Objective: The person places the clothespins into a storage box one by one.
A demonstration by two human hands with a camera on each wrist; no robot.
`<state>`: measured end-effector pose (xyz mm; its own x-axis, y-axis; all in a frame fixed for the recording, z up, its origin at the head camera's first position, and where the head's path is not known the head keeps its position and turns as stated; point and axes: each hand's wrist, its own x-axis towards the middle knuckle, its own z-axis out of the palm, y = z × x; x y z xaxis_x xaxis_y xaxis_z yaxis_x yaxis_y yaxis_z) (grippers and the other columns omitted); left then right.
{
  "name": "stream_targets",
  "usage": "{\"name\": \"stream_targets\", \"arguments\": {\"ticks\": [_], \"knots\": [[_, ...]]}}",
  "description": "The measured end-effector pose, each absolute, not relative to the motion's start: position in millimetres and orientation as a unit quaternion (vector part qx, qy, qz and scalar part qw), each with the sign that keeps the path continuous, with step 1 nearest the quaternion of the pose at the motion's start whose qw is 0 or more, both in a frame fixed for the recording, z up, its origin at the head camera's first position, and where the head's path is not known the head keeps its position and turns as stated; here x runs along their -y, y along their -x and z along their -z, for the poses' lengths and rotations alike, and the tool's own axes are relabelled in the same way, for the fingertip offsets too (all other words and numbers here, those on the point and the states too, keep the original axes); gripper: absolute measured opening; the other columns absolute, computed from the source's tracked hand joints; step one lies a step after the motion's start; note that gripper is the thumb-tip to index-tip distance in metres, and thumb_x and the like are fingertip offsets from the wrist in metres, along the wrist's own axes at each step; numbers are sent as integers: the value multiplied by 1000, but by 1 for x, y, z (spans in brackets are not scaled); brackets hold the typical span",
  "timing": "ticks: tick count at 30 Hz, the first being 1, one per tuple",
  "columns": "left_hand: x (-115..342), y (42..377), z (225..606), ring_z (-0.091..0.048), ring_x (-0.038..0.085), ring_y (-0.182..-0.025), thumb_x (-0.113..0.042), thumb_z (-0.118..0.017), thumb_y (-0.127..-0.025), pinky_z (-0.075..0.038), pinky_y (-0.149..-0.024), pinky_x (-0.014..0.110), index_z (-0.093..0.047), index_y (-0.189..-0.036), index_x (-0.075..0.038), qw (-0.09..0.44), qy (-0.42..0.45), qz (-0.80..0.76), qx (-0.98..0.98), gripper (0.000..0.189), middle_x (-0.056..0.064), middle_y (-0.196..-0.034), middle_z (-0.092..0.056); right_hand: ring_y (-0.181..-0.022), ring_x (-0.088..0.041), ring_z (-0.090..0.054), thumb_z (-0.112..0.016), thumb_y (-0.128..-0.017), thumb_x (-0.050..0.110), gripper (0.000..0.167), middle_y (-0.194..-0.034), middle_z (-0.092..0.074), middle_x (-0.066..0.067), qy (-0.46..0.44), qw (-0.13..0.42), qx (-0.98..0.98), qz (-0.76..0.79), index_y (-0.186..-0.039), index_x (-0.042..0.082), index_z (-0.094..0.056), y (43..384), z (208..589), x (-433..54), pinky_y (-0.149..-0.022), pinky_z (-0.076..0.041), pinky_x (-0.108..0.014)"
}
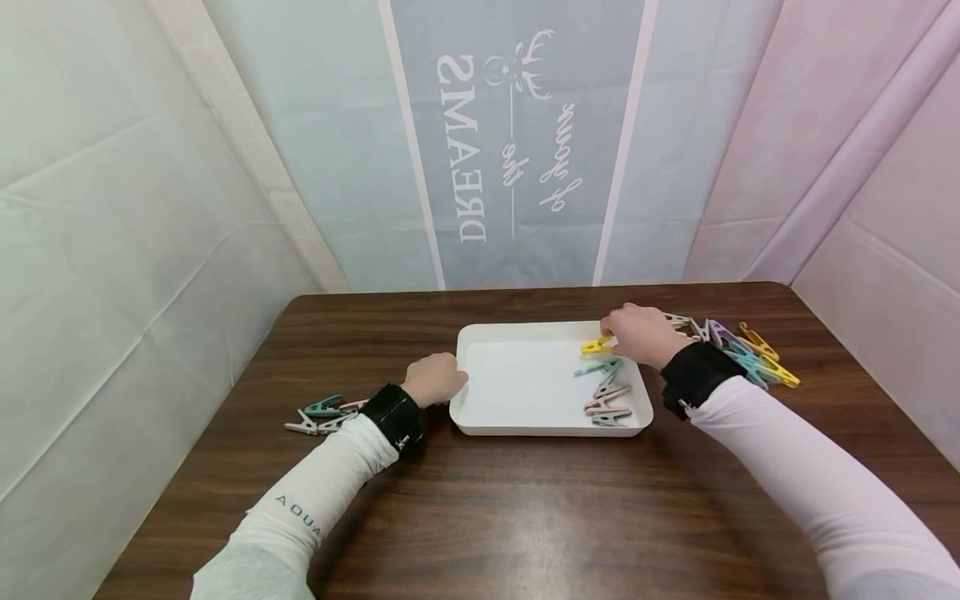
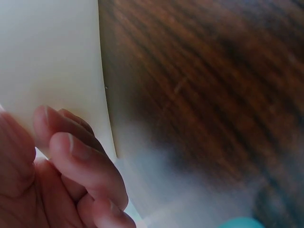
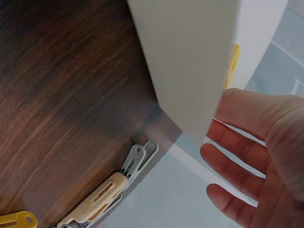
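Observation:
A white rectangular tray [image 1: 517, 432] lies on the table. At its left end my left hand [image 1: 435, 379] grips the rim, the fingers curled against the outer wall [image 2: 57, 57] in the left wrist view. Over the tray's far right corner, my right hand [image 1: 643, 333] pinches a yellow clothespin [image 1: 596, 346], its fingertips partly hidden by the tray wall [image 3: 190, 61] in the right wrist view. Along the tray's right side, a green clothespin [image 1: 600, 367], a blue-grey clothespin [image 1: 606, 385], a pinkish clothespin [image 1: 606, 400] and a grey clothespin [image 1: 611, 417] lie in a column.
Right of the tray, several mixed clothespins lie piled, among them a purple clothespin [image 1: 720, 333] and a yellow one [image 1: 782, 372]. Beside my left forearm are a dark green clothespin [image 1: 324, 407] and a few pale ones. Fabric curtains [image 1: 360, 167] stand around the wooden table [image 1: 525, 500].

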<state>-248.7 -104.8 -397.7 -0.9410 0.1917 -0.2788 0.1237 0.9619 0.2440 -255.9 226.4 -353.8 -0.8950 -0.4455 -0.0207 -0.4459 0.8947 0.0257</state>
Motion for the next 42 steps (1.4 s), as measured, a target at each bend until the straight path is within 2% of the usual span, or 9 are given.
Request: {"name": "stream_targets", "arguments": {"ticks": [9,15,22,25,28,32,36,42], "knots": [[105,247,397,-57,17,-50,-28,-47,-100,-43,-51,31,-60,-80,-9,149,-83,-113,-979,31,4,-58,-59,-78,-24,-48,-71,-84,2,14,-88,-68,-6,235,6,-971,-37,-97,6,-73,260,363,-228,-64,-45,-37],[105,248,397,-57,17,-50,-27,-47,-100,-43,-51,32,-61,-80,-8,152,-85,-116,-978,31,5,-58,-59,-75,-24,-46,-69,-86,2,9,-82,-67,-5,243,2,-968,-59,-91,7,-73,257,363,-225,-65,-41,-37],[105,249,397,-57,17,-50,-28,-47,-100,-43,-51,31,-61,-81,-8,151,-84,-114,-978,31,4,-59,-59,-74,-23,-45,-62,-87,-3,14,-79,-67,-3,258,-5,-963,-78,-86,7,-72,254,361,-224,-65,-40,-37],[105,248,396,-57,17,-50,-28,-47,-100,-43,-51,31,-61,-81,-8,151,-83,-114,-978,30,4,-59,-59,-75,-24,-47,-66,-84,-2,11,-82,-67,-5,257,7,-965,-57,-89,6,-72,252,356,-225,-65,-42,-38],[105,247,396,-57,17,-50,-28,-47,-100,-43,-51,31,-61,-80,-9,152,-82,-111,-979,30,4,-58,-59,-81,-27,-52,-70,-83,2,15,-90,-68,-8,246,16,-968,-33,-97,3,-72,250,348,-228,-67,-46,-40],[105,246,395,-57,16,-50,-27,-47,-100,-43,-51,32,-60,-79,-9,153,-82,-106,-979,31,4,-58,-59,-84,-30,-58,-70,-85,7,18,-94,-68,-11,229,-19,-973,-5,-103,2,-71,245,334,-239,-67,-49,-44],[105,244,393,-57,17,-50,-27,-47,-99,-43,-51,31,-60,-79,-9,152,-84,-108,-979,30,4,-58,-59,-80,-29,-61,-66,-88,11,15,-90,-68,-10,210,-71,-975,32,-101,3,-70,241,318,-257,-65,-49,-45],[104,243,391,-57,17,-50,-26,-47,-99,-43,-50,31,-60,-78,-9,148,-88,-111,-979,30,4,-58,-59,-88,-32,-62,-65,-89,16,20,-97,-68,-12,185,-111,-975,46,-105,4,-68,230,301,-285,-69,-48,-51]]}}
